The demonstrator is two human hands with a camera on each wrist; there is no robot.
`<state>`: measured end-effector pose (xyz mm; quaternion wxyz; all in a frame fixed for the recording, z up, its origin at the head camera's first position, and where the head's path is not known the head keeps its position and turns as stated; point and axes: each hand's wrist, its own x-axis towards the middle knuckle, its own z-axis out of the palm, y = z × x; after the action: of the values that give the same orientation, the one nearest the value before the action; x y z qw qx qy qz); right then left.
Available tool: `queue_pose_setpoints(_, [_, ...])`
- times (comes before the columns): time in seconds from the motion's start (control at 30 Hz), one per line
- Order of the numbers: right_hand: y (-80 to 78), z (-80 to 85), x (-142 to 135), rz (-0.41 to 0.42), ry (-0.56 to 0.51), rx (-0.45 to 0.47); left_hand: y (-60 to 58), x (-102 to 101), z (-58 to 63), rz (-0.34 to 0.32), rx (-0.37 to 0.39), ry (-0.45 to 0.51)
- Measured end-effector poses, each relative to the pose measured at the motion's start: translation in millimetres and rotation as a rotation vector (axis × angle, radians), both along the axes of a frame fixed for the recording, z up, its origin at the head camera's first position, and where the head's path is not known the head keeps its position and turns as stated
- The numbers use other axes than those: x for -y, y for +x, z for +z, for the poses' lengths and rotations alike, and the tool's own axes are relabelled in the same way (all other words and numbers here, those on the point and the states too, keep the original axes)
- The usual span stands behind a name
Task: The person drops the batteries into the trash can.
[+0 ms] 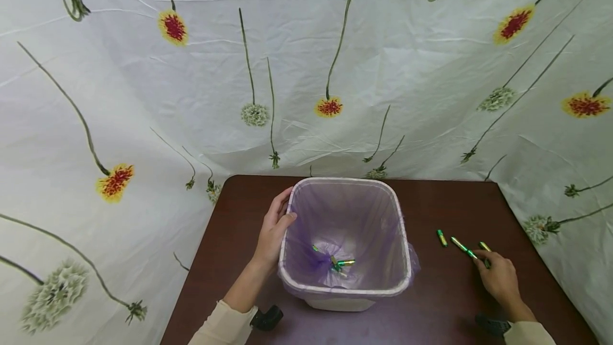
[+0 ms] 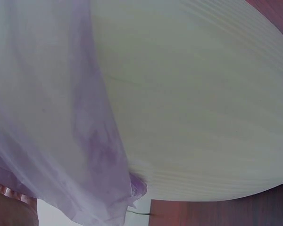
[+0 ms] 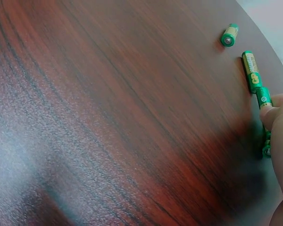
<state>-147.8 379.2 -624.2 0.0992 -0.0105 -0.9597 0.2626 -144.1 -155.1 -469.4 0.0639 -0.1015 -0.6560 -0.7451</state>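
A white bin (image 1: 340, 304) lined with a translucent purple bag (image 1: 354, 212) stands mid-table. My left hand (image 1: 273, 230) grips its left rim, thumb over the edge and fingers outside; those fingers (image 2: 12, 193) barely show in the left wrist view. Several green-and-gold batteries (image 1: 346, 262) lie at the bottom of the bag. To the right of the bin, my right hand (image 1: 498, 276) pinches a battery (image 3: 263, 96) between thumb and finger at the tabletop. Another battery (image 3: 251, 70) lies end to end with it, and a separate battery (image 1: 441, 238) is farther left. One more (image 1: 485, 246) lies just beyond the hand.
The dark wood-grain table (image 1: 431, 201) reaches back to a white cloth (image 1: 297, 68) printed with flowers, which hangs behind and at both sides. Loose purple bag (image 1: 413, 265) bulges outside the bin's right side.
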Motion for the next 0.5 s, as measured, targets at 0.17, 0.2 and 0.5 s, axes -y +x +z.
queue_pose_setpoints(0.17, [1.3, 1.0, -0.4, 0.018, -0.026, -0.046, 0.0, -0.2, 0.2, 0.01, 0.003, -0.005])
queue_pose_setpoints(0.2, [1.4, 1.4, -0.6, 0.02, -0.029, -0.051, -0.3, -0.2, -0.1, 0.01, 0.003, -0.005])
queue_pose_setpoints(0.5, [0.3, 5.9, -1.3, 0.043, -0.017, -0.075, -0.6, -0.3, -1.0, 0.007, -0.009, -0.002])
